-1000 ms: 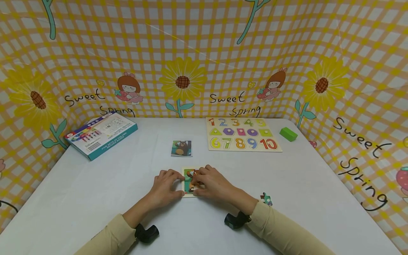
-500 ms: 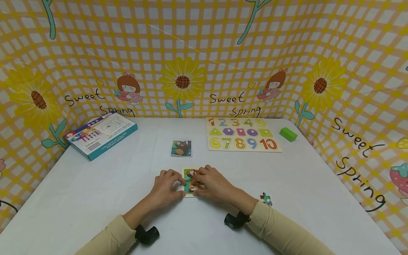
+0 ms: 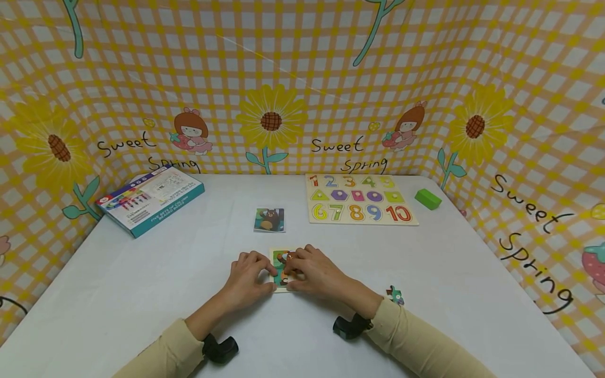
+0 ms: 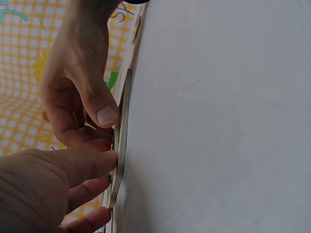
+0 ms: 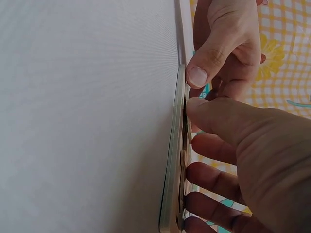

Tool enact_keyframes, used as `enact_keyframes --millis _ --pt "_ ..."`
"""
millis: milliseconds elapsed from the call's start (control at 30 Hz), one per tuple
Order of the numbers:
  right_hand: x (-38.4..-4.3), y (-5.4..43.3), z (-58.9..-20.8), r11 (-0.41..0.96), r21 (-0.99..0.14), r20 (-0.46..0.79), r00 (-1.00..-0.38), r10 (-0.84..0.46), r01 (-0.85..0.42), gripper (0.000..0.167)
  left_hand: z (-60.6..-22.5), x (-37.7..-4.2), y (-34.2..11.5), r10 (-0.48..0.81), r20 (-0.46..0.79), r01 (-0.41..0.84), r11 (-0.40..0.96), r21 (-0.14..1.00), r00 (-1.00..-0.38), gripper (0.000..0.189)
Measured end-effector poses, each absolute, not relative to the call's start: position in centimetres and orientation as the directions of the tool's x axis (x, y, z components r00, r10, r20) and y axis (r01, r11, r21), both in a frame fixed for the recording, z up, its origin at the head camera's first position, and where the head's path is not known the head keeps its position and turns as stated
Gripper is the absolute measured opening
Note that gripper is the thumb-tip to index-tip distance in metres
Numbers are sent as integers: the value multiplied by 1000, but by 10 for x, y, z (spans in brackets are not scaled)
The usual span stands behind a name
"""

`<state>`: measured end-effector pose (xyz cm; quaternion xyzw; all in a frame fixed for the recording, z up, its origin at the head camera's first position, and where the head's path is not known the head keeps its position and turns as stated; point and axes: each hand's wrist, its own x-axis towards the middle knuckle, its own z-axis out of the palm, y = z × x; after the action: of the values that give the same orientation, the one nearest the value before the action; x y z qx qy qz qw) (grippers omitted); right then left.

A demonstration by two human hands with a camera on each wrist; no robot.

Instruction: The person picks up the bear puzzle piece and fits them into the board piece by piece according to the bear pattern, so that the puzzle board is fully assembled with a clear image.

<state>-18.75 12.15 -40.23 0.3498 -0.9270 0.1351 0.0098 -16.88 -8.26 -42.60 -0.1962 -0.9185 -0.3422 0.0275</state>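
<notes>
A small bear jigsaw puzzle board [image 3: 271,257] with a cream border lies flat on the white table between my hands. At its left edge, my left hand [image 3: 246,278] rests its thumb and index fingertip on the board. My right hand [image 3: 317,270] covers the right half, its bent fingers and thumb pinching a bear puzzle piece [image 3: 284,278]. In the right wrist view a piece edge [image 5: 182,167] stands slightly proud of the board, right under the fingertips. The right part of the picture is hidden by the hand. A loose teal-and-brown puzzle piece [image 3: 395,295] lies beside my right forearm.
A bear picture card [image 3: 270,220] lies beyond the board. Farther back are a wooden number-and-shape board [image 3: 361,199], a green block [image 3: 427,199] and, at left, a flat teal-edged box [image 3: 151,199]. A checked cloth [image 3: 326,79] rises around the table's back and sides.
The left index fingertip has slid slightly inward, from the board's edge over its surface. My right hand keeps its place, and the other objects have not moved.
</notes>
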Motion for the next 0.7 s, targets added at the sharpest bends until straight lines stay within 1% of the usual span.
enact_keyframes --millis 333,500,700 --pt "-187 120 -402 709 -272 118 -754 -646 -650 18 -426 -168 -83 336 176 369 694 618 -925 14" --pt "-188 120 -402 698 -260 136 -741 -657 -667 18 -426 -168 -83 331 174 365 700 614 -928 14" --pt "-188 120 -403 701 -246 137 -740 -659 -670 18 -426 -169 -82 336 182 375 703 604 -924 14"
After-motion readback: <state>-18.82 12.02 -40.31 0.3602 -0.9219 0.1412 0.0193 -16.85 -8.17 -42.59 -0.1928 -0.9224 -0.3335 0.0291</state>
